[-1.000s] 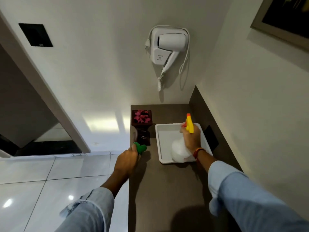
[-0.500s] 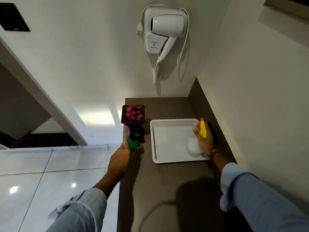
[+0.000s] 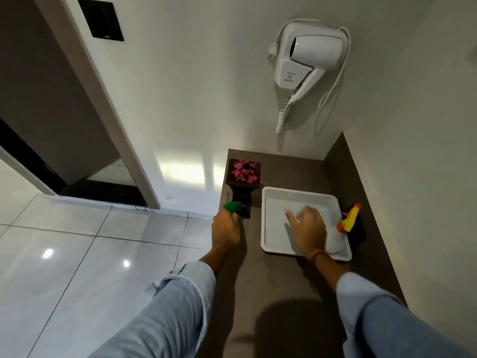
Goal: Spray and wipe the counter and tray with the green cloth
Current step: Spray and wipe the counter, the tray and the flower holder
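The white tray [image 3: 296,191] lies on the dark brown counter [image 3: 258,293] against the right wall. My left hand [image 3: 225,227] is at the counter's left edge, closed on the bunched green cloth [image 3: 232,206]. Over the tray's middle hovers my right hand [image 3: 307,228], blurred, fingers loose, index finger stretched out, nothing in it. Just right of that hand stands the white spray bottle [image 3: 335,241] with a yellow and red nozzle, in the tray's near right corner, apart from my fingers.
A dark vase of pink flowers [image 3: 244,173] stands left of the tray, right behind the cloth. A black object [image 3: 360,229] lies between tray and wall. A white hair dryer [image 3: 309,55] hangs above. Glossy floor tiles [image 3: 90,254] lie to the left.
My right hand carried the spray bottle to the tray's right side, set it down and let go, then moved left over the tray. My left hand stayed put with the cloth.
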`<action>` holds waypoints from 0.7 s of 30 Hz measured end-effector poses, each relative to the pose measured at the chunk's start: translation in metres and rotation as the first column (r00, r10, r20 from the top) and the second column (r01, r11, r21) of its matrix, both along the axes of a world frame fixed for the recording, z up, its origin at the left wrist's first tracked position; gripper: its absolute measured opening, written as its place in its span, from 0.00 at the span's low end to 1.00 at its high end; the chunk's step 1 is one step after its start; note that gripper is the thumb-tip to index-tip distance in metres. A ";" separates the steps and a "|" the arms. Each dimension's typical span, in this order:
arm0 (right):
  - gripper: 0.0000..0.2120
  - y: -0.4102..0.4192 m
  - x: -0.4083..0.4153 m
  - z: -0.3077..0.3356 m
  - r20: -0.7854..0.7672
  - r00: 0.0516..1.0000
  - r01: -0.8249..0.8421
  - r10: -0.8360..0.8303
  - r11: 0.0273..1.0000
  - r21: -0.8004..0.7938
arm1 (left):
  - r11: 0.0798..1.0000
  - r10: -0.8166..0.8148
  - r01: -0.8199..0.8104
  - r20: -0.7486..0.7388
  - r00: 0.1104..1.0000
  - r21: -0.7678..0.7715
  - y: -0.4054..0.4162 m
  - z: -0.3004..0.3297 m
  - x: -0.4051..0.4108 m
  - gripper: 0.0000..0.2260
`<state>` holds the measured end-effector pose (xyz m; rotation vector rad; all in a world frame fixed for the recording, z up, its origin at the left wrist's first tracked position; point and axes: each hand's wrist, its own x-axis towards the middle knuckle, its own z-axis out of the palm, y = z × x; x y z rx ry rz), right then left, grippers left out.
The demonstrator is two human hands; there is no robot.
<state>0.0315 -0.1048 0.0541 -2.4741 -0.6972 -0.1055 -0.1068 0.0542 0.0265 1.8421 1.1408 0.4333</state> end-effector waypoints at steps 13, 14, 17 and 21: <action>0.50 0.143 0.080 0.083 -0.360 0.685 -0.716 0.634 0.492 -0.496 | 0.523 0.777 -0.294 0.305 0.551 -0.800 0.000 0.032 0.037 0.14; 0.49 0.148 0.080 0.082 -0.395 0.677 -0.728 0.621 0.488 -0.481 | 0.431 0.839 -0.189 0.314 0.445 -0.882 -0.002 0.037 0.043 0.16; 0.48 0.156 0.078 0.083 -0.440 0.674 -0.734 0.594 0.468 -0.492 | 0.367 0.883 -0.080 0.320 0.344 -0.927 -0.006 0.045 0.063 0.21; 0.48 0.159 0.077 0.084 -0.440 0.691 -0.718 0.574 0.470 -0.514 | 0.393 0.864 -0.101 0.330 0.382 -0.914 -0.012 0.054 0.088 0.27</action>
